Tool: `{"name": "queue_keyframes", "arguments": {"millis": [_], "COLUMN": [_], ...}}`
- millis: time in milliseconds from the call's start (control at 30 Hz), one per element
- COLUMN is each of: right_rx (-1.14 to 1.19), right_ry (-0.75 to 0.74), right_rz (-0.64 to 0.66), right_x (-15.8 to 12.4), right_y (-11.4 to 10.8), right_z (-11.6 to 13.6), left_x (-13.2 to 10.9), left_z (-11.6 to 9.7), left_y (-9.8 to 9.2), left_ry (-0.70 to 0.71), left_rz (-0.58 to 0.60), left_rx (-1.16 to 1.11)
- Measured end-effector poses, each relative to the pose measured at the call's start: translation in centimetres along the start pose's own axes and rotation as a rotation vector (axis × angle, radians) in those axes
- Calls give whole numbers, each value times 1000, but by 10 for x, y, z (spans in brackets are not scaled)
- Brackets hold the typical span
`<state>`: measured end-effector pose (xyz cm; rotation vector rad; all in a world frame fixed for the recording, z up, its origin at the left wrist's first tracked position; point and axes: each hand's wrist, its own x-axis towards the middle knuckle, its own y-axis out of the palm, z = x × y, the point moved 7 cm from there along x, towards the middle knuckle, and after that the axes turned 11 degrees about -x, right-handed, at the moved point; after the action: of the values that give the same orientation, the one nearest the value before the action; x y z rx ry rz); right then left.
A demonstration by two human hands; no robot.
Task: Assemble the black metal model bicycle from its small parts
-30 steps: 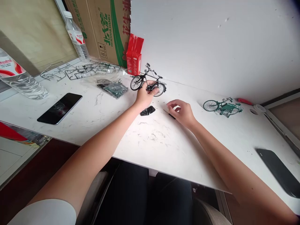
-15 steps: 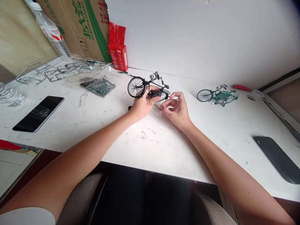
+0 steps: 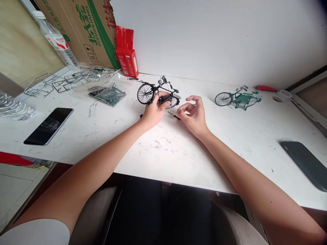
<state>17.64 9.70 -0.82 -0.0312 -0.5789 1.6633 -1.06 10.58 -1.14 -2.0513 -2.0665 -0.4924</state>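
A black model bicycle (image 3: 163, 97) is gripped by my left hand (image 3: 153, 111), with fingers behind the frame and the thumb in front, above the table. The front wheel points left. To its right, apart from the bike, is my right hand (image 3: 192, 115). Its thumb and fingertips are drawn together, and whatever may be between them is too small to make out. A thin tool with a dark handle (image 3: 176, 117) shows on the table below the right fingertips, partly hidden by that hand. A green model bicycle (image 3: 238, 98) stands on the right.
On the left are a bagged set of green parts (image 3: 108, 95), black part frames (image 3: 61, 83), a phone (image 3: 48, 126) and bottles. A carton (image 3: 102, 51) and a red packet (image 3: 127, 63) stand behind. A dark flat case (image 3: 304, 163) lies at right.
The right hand has drawn slightly away from the black bicycle's rear wheel, widening the gap. The left hand still grips the bike, and the view has shifted a little.
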Motion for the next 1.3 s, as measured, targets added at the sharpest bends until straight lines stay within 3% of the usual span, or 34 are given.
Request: {"name": "queue_keyframes", "arguments": {"millis": [433, 667, 933, 1300], "right_rx": [-62, 125, 317, 281], "right_ry": [-4, 91, 251, 236], "right_rz": [-73, -133, -147, -180], "right_x": [0, 3, -2, -1], "right_y": [-6, -8, -6, -10], "right_z": [-2, -10, -12, -11], "left_x": [-2, -4, -3, -6], "left_z": [0, 6, 5, 5], "left_y": [6, 10, 11, 9], "left_ry": [1, -86, 39, -8], "left_rz": [74, 89, 118, 97], "left_rx": [13, -11, 152, 145]}}
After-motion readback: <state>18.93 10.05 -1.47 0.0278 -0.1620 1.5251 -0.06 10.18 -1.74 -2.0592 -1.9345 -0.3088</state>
